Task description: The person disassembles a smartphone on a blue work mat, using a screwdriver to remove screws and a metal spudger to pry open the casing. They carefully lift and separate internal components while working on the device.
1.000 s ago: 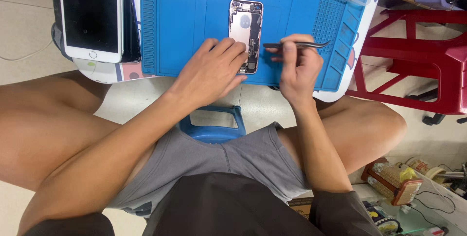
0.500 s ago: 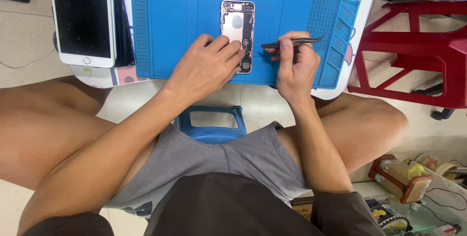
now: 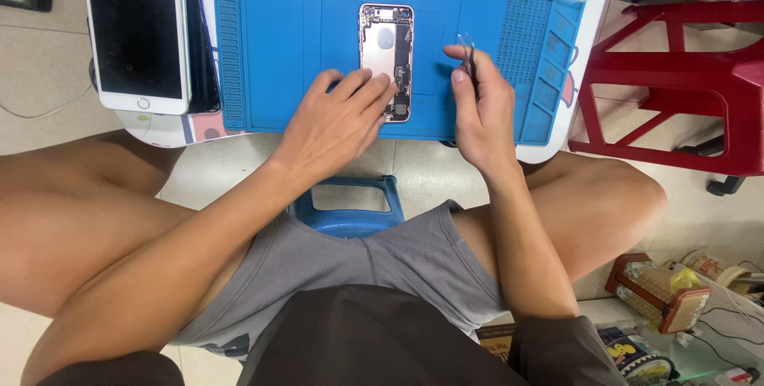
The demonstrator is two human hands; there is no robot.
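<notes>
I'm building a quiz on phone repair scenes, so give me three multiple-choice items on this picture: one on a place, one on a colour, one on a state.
1. Where does the opened phone lie?
A. on the red stool
B. on the work mat
C. on the person's lap

2. What colour is the work mat?
A. blue
B. green
C. grey

3. What is the right hand doing?
A. resting flat and empty
B. gripping the white phone
C. holding tweezers

Answers:
1 B, the phone sits mid-mat, the left hand resting its fingers on it.
2 A, the mat is bright blue.
3 C, thin tweezers are pinched between its fingers.
</notes>
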